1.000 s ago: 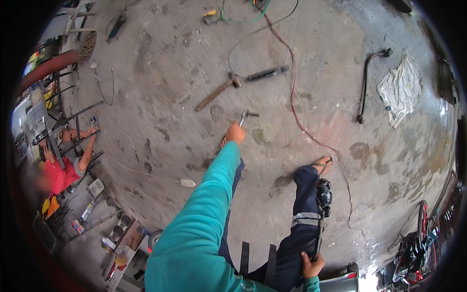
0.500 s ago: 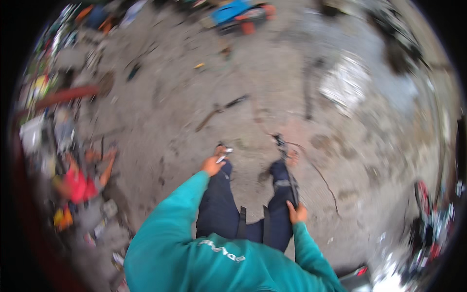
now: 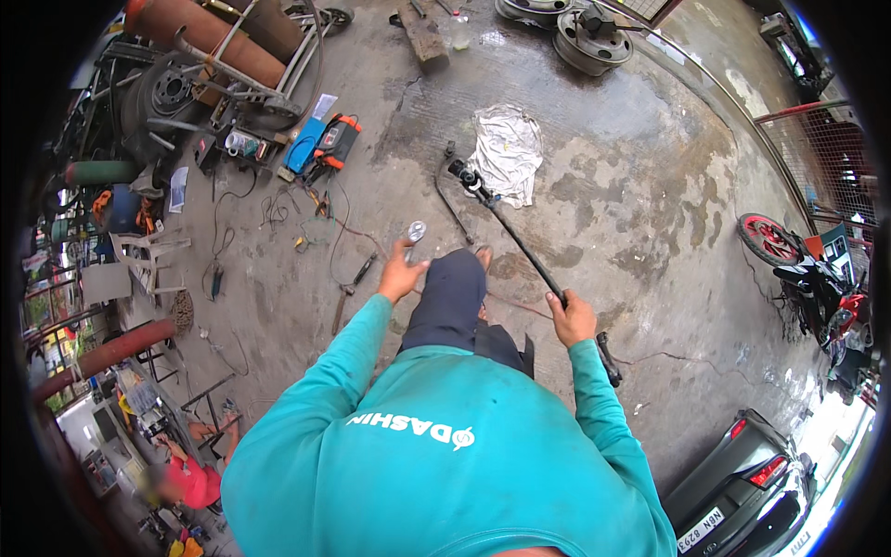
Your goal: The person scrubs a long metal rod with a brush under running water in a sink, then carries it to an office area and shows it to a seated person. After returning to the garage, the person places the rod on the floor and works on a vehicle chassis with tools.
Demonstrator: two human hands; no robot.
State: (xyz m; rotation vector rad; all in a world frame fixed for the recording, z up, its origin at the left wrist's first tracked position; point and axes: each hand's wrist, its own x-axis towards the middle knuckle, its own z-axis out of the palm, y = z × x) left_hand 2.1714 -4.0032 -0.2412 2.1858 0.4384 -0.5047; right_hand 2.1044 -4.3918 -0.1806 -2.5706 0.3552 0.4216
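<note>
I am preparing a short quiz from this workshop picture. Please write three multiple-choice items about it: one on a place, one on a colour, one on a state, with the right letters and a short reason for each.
1. Where does the white cloth lie?
A. on the concrete floor, beyond the far end of the long black tool
B. over the person's shoulder
C. on the car roof

2. What colour are the person's sleeves?
A. orange
B. teal
C. white

3. What is the right hand doing?
A. hanging empty
B. resting flat on the floor
C. gripping the long black tool

Answers:
1 A, the cloth is spread on the floor by the tool's head.
2 B, both forearms are in teal.
3 C, the fingers close round the tool's shaft.
</note>
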